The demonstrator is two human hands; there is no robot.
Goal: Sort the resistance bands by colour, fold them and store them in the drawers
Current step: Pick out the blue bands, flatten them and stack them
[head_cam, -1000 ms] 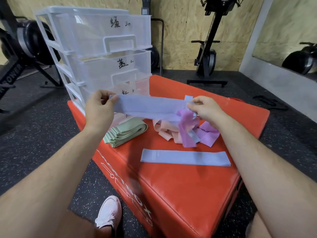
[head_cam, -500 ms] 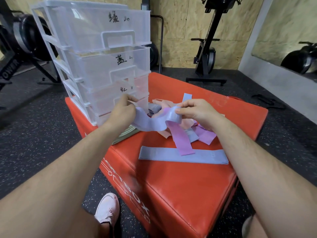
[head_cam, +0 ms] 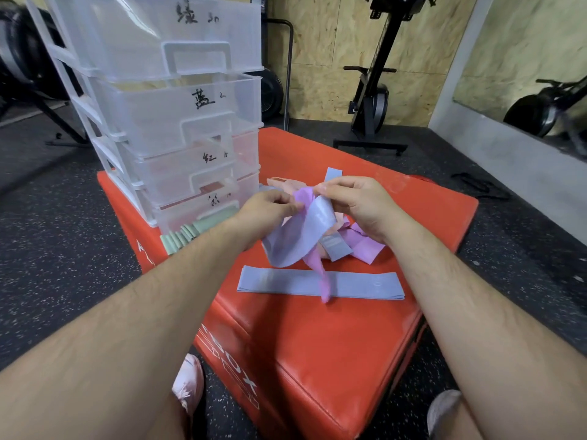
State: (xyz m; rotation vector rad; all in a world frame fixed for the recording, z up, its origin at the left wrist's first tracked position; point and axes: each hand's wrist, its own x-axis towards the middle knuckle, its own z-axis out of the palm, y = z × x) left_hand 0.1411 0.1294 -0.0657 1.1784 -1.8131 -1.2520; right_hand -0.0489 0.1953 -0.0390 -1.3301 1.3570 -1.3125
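My left hand (head_cam: pixel 265 212) and my right hand (head_cam: pixel 355 204) meet above the red box (head_cam: pixel 333 344), both pinching a blue band (head_cam: pixel 301 239) that hangs doubled in a loop. A purple band (head_cam: pixel 320 274) is caught with it and dangles down. Beneath lies a flat blue band (head_cam: pixel 320 285). A mixed heap of pink and purple bands (head_cam: pixel 362 246) sits under my right hand. Folded green bands (head_cam: pixel 187 235) lie at the foot of the clear drawer unit (head_cam: pixel 165 100), whose drawers are shut and carry handwritten labels.
The red box stands on a black speckled gym floor. Exercise machines (head_cam: pixel 374 100) stand against the wooden back wall, and a mirror is at the right. My shoes (head_cam: pixel 189 385) rest beside the box's near corner.
My hands have come together, so the blue band that was stretched flat between them is now doubled into a hanging loop. The purple band still dangles from it.
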